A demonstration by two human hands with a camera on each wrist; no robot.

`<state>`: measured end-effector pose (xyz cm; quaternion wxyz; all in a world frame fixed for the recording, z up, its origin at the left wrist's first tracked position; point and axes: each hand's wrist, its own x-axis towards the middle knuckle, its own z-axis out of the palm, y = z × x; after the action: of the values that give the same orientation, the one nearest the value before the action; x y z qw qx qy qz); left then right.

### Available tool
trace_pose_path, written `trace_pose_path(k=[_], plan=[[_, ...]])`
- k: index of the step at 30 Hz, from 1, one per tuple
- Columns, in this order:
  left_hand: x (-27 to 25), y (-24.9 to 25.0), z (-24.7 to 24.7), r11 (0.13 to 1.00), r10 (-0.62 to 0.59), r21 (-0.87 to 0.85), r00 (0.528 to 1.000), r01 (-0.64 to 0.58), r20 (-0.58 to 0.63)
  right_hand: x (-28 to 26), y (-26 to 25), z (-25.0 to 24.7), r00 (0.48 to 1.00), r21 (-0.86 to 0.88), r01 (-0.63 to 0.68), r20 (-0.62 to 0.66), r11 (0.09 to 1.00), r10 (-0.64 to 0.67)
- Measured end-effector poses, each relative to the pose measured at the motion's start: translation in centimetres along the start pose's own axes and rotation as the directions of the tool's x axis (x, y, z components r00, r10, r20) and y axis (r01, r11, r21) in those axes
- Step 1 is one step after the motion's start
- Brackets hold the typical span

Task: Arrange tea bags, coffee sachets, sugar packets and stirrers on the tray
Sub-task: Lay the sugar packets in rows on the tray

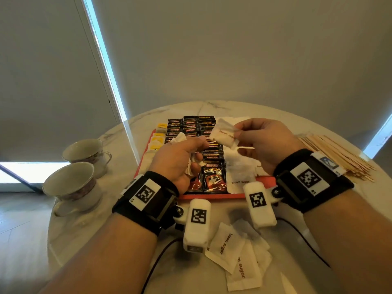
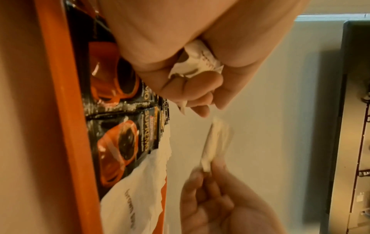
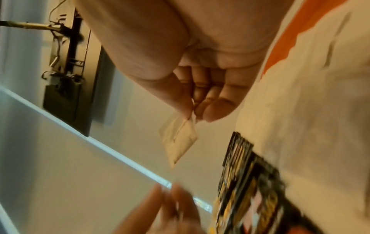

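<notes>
An orange-red tray (image 1: 212, 196) on the round marble table holds rows of black coffee sachets (image 1: 213, 177), yellow-tagged tea bags (image 1: 158, 141) on its left and white brown sugar packets (image 1: 240, 172) on its right. My right hand (image 1: 252, 139) pinches one white brown sugar packet (image 1: 223, 134) by its edge above the tray; that packet (image 3: 180, 139) hangs from thumb and fingers in the right wrist view. My left hand (image 1: 184, 153) grips a bunch of white packets (image 2: 197, 61) in its curled fingers, just left of the right hand.
Several loose brown sugar packets (image 1: 235, 251) lie on the table near me. A pile of wooden stirrers (image 1: 337, 153) lies at the right of the tray. Two teacups (image 1: 72, 183) stand at the table's left edge. Cables run under my wrists.
</notes>
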<state>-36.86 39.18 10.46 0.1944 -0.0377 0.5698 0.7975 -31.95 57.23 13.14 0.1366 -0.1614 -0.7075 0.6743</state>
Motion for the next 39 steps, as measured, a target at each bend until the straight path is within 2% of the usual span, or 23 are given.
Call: trace_pose_path(k=[3,8,12,15,22,24,29,33,39], plan=[[0.3,0.3,-0.5,1.0,-0.005,-0.023,1.0,0.005,-0.001,0.5,-0.2,-2.4,0.99,-0.036,-0.089,-0.117,0.995,0.084],[0.3,0.4,-0.6,1.0,-0.005,-0.028,1.0,0.005,0.021,0.9,1.3,-6.1,0.948,-0.224,-0.285,-0.212,0.932,0.239],[0.4,0.5,-0.8,0.999,0.006,-0.036,0.999,-0.005,0.031,0.6,2.2,-7.4,0.913,-0.299,-0.397,-0.231,0.868,0.337],[0.4,0.5,-0.9,0.999,0.009,-0.049,1.0,-0.008,0.026,0.5,2.5,-7.5,0.905,-0.299,-0.418,-0.219,0.858,0.364],[0.5,0.3,-0.9,0.999,0.002,-0.046,1.0,-0.001,0.024,0.1,2.2,-7.1,0.92,-0.388,-0.392,-0.156,0.834,0.359],[0.6,0.3,-0.8,0.999,-0.001,-0.047,1.0,0.003,0.029,-0.1,2.2,-7.0,0.934,-0.372,-0.357,-0.15,0.857,0.324],[0.7,0.2,-0.8,0.999,-0.001,-0.05,0.999,0.003,0.034,-0.3,2.6,-6.8,0.957,-0.317,-0.235,-0.241,0.919,0.162],[0.5,0.2,-0.6,0.999,0.004,-0.045,0.999,-0.002,0.034,-0.5,3.0,-5.8,0.973,-0.216,-0.191,-0.172,0.957,0.156],[0.6,0.2,-0.6,0.998,-0.008,-0.056,0.999,0.01,0.039,-0.4,3.3,-5.7,0.973,-0.213,-0.158,-0.202,0.964,0.115]])
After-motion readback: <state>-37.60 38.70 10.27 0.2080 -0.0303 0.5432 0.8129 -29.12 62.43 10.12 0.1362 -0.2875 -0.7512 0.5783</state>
